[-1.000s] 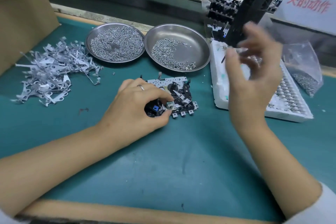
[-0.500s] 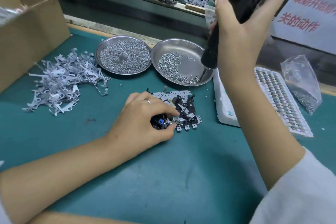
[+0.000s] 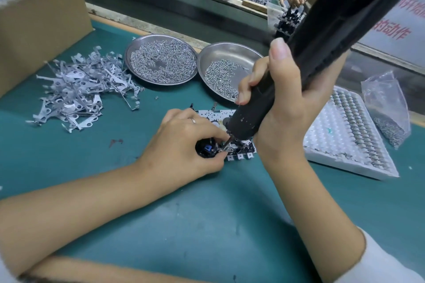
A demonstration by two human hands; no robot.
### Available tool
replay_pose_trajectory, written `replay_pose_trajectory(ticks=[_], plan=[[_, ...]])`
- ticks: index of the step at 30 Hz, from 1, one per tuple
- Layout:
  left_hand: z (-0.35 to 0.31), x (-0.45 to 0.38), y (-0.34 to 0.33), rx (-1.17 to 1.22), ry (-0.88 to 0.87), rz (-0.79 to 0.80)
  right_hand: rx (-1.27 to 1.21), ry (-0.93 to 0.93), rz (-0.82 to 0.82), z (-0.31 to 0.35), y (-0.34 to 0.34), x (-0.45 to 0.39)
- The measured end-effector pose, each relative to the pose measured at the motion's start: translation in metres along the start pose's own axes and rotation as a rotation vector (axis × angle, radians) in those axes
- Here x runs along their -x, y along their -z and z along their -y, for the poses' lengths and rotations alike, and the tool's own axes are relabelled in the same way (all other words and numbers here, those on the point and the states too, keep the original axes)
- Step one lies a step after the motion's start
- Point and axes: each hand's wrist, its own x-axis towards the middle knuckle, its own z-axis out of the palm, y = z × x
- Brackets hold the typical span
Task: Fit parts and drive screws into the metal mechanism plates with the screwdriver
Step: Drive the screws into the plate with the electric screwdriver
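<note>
- Two hands are at work over the green mat (image 3: 207, 225) as I watch through the head camera.
- My right hand (image 3: 285, 103) is wrapped around the black screwdriver (image 3: 271, 96), fingers curled tight on the barrel and the thumb lying straight up along it.
- The screwdriver slants down to the left, and I see its bit reach the mechanism plate (image 3: 230, 135) just beside my left fingertips.
- My left hand (image 3: 184, 145) rests on the plate's left end, thumb and forefinger pinched close at the spot where the bit lands; whether they hold a screw I cannot tell.
- The mechanism plate lies flat on the mat at the middle, between both hands, partly hidden by them.
- Behind it sit two steel dishes side by side: the left dish (image 3: 161, 39) heaped with small springs, the right dish (image 3: 230, 49) with a patch of screws.
- A pile of stamped metal parts (image 3: 78, 89) lies at the left, near a cardboard box (image 3: 41, 18).
- At the right I see a white tray (image 3: 340, 140) of parts with a plastic bag (image 3: 386, 108) just beside it.
</note>
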Motion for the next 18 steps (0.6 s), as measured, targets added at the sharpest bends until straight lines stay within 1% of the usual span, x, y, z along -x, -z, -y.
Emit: replay_pose_trajectory(ticks=[18], plan=[[0.0019,-0.0007,-0.0014,0.015,-0.023,-0.030,0.004,0.035,0.037,-0.0060,0.0013,0.0044]])
